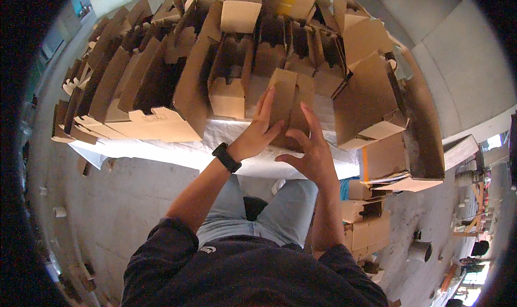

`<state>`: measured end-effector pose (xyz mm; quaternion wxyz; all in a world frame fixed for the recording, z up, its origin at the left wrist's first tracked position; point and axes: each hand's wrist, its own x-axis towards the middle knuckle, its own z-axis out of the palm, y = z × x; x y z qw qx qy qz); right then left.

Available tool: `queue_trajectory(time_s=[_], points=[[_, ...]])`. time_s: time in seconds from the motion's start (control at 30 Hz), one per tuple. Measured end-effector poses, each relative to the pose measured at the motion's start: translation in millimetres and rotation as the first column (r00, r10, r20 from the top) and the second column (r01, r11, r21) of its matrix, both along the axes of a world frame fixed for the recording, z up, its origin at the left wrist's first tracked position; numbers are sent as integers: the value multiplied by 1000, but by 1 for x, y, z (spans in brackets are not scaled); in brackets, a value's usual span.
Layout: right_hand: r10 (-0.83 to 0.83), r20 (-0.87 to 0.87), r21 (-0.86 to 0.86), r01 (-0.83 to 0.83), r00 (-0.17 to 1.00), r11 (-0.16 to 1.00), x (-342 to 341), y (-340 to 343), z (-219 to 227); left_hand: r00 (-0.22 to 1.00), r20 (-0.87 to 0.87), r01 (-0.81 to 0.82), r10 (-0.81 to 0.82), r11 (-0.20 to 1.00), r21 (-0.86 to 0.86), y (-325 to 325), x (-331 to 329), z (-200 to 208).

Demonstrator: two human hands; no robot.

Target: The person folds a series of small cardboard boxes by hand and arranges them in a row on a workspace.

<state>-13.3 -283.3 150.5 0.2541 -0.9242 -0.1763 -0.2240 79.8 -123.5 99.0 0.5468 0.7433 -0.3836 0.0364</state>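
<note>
The person's left hand point(262, 128) and right hand point(308, 153) are both pressed against one small cardboard box point(288, 105) at the near edge of the table point(177, 153), just above the middle of the view. The left hand lies flat along the box's left side with fingers straight and together. The right hand cups it from 5 o'clock with fingers spread wide, thumb pointing left. Neither hand is closed around the box; they press on it from two sides. A black watch point(226, 157) sits on the left wrist.

The work looks well advanced. From 9 o'clock round to 1 o'clock the table is packed with rows of folded boxes point(161, 81), standing open with flaps up, and as far as can be seen they are hollow, with nothing inside. The box in hand seems only partly shaped, its top flap upright.

At 3 o'clock a larger open box point(371, 99) leans on its side, also looking empty. Below it, at 4 o'clock, a stack of flat cardboard point(396, 164) rests by the table, and more boxes point(366, 226) sit on the concrete floor point(129, 210), which suggests stock left to fold.
</note>
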Motion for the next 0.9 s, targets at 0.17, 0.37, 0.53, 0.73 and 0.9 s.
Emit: queue_trajectory(time_s=[0.17,0.37,0.53,0.73,0.9], points=[[26,-156,201,6,987,980,0,5,-5,1000,-4,-3,3,999,-36,-3,-4,-2],[-22,-79,88,29,997,996,0,3,-2,999,19,-43,43,999,25,-6,-5,-1],[-25,-126,136,42,992,990,0,2,-9,997,11,-82,82,995,56,-13,-11,1],[19,-61,260,-3,998,966,0,0,-14,993,47,-109,107,993,46,-13,-7,-1],[71,-79,595,-10,994,804,-8,3,-32,994,19,-106,106,994,17,-3,-5,-1]])
